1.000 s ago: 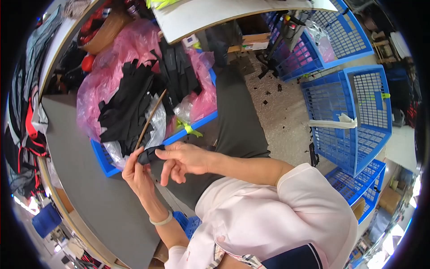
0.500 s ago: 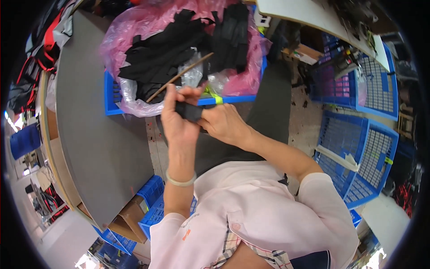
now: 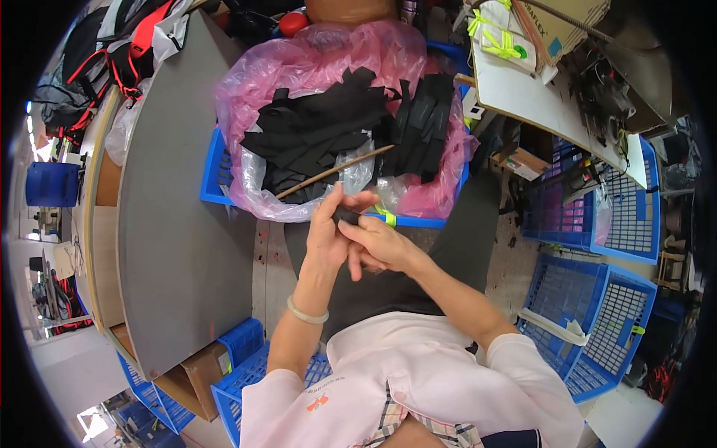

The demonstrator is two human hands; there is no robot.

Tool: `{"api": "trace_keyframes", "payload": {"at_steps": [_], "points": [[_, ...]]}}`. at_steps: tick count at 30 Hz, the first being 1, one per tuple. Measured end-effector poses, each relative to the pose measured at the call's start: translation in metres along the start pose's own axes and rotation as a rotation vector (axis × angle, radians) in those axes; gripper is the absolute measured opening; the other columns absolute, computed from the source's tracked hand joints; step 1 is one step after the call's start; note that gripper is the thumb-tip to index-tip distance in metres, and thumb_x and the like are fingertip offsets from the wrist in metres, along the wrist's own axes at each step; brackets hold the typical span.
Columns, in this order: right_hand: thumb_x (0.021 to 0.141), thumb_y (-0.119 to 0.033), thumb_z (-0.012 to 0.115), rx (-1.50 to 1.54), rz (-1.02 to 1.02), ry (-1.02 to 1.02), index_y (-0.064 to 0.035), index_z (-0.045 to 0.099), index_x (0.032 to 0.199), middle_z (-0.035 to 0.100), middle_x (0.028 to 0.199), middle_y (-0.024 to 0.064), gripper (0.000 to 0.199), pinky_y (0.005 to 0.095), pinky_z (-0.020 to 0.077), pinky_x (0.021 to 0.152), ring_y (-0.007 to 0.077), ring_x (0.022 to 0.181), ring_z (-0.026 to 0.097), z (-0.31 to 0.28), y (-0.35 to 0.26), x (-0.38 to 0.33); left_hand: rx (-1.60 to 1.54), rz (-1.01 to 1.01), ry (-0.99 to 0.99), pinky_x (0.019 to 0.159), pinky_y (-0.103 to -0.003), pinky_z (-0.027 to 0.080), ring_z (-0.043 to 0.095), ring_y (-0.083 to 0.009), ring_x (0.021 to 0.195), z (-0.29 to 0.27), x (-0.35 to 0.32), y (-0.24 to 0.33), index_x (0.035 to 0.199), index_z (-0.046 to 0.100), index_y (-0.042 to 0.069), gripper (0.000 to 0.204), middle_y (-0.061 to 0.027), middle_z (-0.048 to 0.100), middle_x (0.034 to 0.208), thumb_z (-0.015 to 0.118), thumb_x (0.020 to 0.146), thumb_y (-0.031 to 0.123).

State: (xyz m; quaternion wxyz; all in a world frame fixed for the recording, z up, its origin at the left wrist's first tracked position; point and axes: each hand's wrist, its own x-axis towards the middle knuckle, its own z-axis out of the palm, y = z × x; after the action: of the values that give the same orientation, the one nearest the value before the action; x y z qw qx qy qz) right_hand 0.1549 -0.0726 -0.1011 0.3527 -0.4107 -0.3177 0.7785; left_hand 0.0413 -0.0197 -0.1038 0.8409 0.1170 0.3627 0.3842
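Observation:
A small black fabric strip (image 3: 344, 216), folded or rolled up, sits between my two hands in front of the crate. My left hand (image 3: 326, 237) cradles it in the palm, its thumb up and its fingers bent loosely over to the right. From the other side, my right hand (image 3: 382, 245) pinches the strip, the thumb pressing on it and some fingers hanging below. Just beyond is a blue crate (image 3: 418, 222) lined with pink and clear plastic. Many black fabric strips (image 3: 321, 123) lie heaped in it, and a thin brown stick (image 3: 336, 171) rests across the near side.
A grey tabletop (image 3: 179, 216) runs along the left, with black and red bags (image 3: 142, 45) at its far end. Blue crates (image 3: 567, 313) stand at the right, below a white worktop (image 3: 523, 97). A cardboard box (image 3: 198, 377) sits low at the left.
The view has shifted, so the crate appears lower and farther right. My right hand has turned and closed in on my left, and the strip between them looks more compact and more covered.

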Motion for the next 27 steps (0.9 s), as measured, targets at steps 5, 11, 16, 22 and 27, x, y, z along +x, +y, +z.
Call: {"api": "trace_keyframes", "payload": {"at_steps": [5,11,16,22,27], "points": [[0.089,-0.027,0.052,-0.448,-0.356,0.267,-0.0004,0.060,0.078,0.056,0.051,0.0044,0.030,0.0211,0.0335,0.036,0.0078,0.041,0.051,0.008,0.009,0.000,-0.363,0.003,0.023,0.086,-0.044,0.046,0.055,-0.0214,0.063,-0.009,0.007,0.004,0.058,0.042,0.011,0.041,-0.0054,0.049,0.055,0.063,0.082,0.037],[0.084,-0.014,0.060,0.328,-0.226,0.303,-0.0032,0.061,0.075,0.048,0.051,-0.0024,0.014,0.0156,0.0293,0.038,0.0026,0.043,0.048,0.017,0.001,0.003,-0.186,0.108,0.052,0.086,-0.043,0.045,0.050,-0.0177,0.056,0.000,-0.001,0.012,0.052,0.037,0.015,0.046,0.0006,0.040,0.048,0.062,0.082,0.038],[0.075,-0.014,0.060,-0.985,-0.937,0.681,-0.0160,0.063,0.079,0.056,0.059,0.0079,0.005,0.0364,0.0429,0.042,0.0255,0.052,0.058,0.006,0.024,0.017,-0.137,0.069,0.105,0.082,-0.043,0.048,0.050,-0.0193,0.055,0.003,0.004,0.013,0.055,0.039,0.013,0.041,-0.0008,0.041,0.049,0.065,0.081,0.031],[0.076,-0.020,0.049,-1.372,-0.507,0.239,-0.0068,0.050,0.098,0.062,0.079,0.0164,0.025,0.0488,0.0478,0.056,0.0349,0.071,0.062,-0.002,0.047,0.028,0.122,-0.065,0.195,0.079,-0.043,0.052,0.056,-0.0208,0.073,-0.039,0.014,-0.010,0.098,0.053,0.009,0.027,-0.0043,0.052,0.077,0.065,0.079,0.024],[0.073,-0.023,0.052,-1.517,-0.451,0.230,-0.0099,0.052,0.103,0.060,0.072,0.0162,0.032,0.0477,0.0467,0.055,0.0339,0.070,0.062,-0.017,0.052,0.015,-0.107,-0.381,0.225,0.063,-0.033,0.048,0.054,-0.0118,0.056,-0.095,0.074,-0.005,0.050,0.042,0.017,0.041,0.0014,0.050,0.051,0.067,0.079,0.032]]}}
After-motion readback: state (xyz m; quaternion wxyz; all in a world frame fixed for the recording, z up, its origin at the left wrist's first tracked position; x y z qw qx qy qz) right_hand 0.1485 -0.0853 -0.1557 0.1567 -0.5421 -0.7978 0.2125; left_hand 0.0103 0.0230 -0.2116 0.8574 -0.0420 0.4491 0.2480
